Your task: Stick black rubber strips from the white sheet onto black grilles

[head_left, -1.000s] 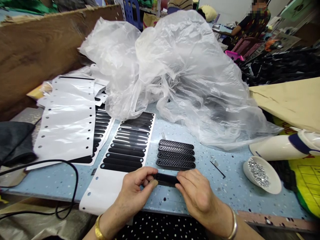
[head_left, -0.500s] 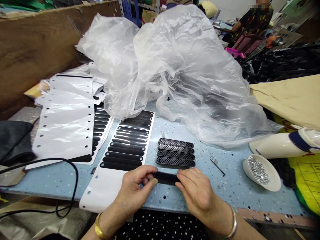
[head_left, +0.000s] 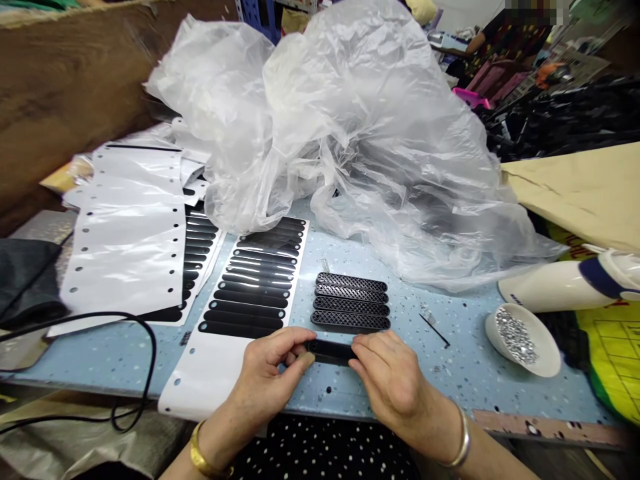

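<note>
A black plastic strip with rounded ends (head_left: pixel 331 351) lies level between my hands, just above or on the blue speckled table (head_left: pixel 435 393). My left hand (head_left: pixel 273 370) pinches its left end between thumb and fingers. Over its right end, my right hand (head_left: pixel 387 370) is closed, fingers together and thumb below. Right behind the strip, several black bars with a mesh pattern (head_left: pixel 351 301) lie side by side. To the left is a white backing sheet (head_left: pixel 213 373) carrying rows of glossy black stickers (head_left: pixel 250 293) with a hole at the ends.
A big heap of clear plastic bags (head_left: pixel 370 133) fills the back. More sticker sheets (head_left: pixel 130 227) lie left, near a black cable (head_left: pixel 150 360). At right are a bowl of small metal pieces (head_left: pixel 550 347), a white bottle (head_left: pixel 545 290) and a thin black rod (head_left: pixel 434 331). Another person (head_left: pixel 515 40) sits far back.
The camera view has shifted slightly. Both hands keep their hold on the black strip, with hardly any movement.
</note>
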The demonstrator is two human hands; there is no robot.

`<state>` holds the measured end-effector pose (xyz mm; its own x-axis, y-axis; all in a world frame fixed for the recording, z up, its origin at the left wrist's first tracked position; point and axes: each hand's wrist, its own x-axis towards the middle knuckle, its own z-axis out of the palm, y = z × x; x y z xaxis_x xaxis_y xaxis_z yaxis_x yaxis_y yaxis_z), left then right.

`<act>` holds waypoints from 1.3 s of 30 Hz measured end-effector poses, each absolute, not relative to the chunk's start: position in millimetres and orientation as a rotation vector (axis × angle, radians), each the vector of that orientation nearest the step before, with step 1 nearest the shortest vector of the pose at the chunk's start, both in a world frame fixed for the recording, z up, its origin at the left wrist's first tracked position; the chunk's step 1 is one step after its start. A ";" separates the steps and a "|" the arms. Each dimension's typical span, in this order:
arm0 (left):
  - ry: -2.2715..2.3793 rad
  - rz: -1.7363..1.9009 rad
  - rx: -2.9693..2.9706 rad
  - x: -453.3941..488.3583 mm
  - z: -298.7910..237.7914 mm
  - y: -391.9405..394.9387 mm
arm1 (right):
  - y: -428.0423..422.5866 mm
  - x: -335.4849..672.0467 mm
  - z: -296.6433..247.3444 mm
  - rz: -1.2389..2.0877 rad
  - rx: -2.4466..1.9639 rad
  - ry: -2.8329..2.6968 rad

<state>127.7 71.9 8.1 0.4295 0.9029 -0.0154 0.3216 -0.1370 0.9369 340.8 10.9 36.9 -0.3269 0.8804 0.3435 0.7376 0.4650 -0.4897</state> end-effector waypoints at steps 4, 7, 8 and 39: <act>1.056 0.736 1.691 128.1 9.7 71.7 | 11.9 340.6 38.1 0.321 -1.329 -2.138; 1.078 0.711 1.669 128.1 10.7 71.5 | 10.8 341.9 36.3 0.316 -1.331 -2.113; 1.083 0.706 1.663 128.1 11.0 71.6 | 9.9 342.6 35.5 0.314 -1.334 -2.101; 1.119 0.657 1.607 128.4 11.9 72.3 | 10.7 338.1 37.2 0.291 -1.392 -2.094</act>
<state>128.4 72.3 11.9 0.4174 0.9018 -0.1119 0.3415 -0.0416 0.9390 338.1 10.7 37.2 -0.2694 0.8936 0.3590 0.7622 0.4257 -0.4877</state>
